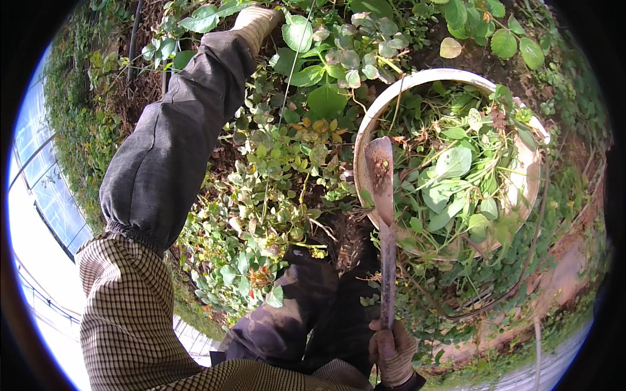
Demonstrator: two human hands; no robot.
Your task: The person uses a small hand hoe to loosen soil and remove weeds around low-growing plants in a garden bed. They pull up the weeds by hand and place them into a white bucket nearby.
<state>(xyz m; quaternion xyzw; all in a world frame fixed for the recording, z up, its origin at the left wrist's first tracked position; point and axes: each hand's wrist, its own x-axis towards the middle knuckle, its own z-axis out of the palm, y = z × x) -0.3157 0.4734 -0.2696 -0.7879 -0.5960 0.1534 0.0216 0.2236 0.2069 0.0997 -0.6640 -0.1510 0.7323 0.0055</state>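
Observation:
At the lower edge, my right hand (393, 352), in a light fabric glove with bare fingertips showing, grips the handle of a narrow metal hand trowel (387, 273). The trowel points upward, and its blade, with brown soil on it, overlaps the left rim of a white round bucket (364, 141). Pulled green weeds (452, 181) lie in the bucket. My left arm, in a dark sleeve cover, reaches to the top of the view. My left hand (259, 24), also gloved, is at the leafy plants there; its fingers are hidden, so any hold cannot be told.
Low shrubs, perhaps roses (288, 151), grow left of the bucket. A thin wire or string (296, 61) crosses over them. A dark thin hose (530, 264) curves below and right of the bucket. Bare reddish soil (562, 273) shows at right. Translucent sheeting (49, 146) is at far left.

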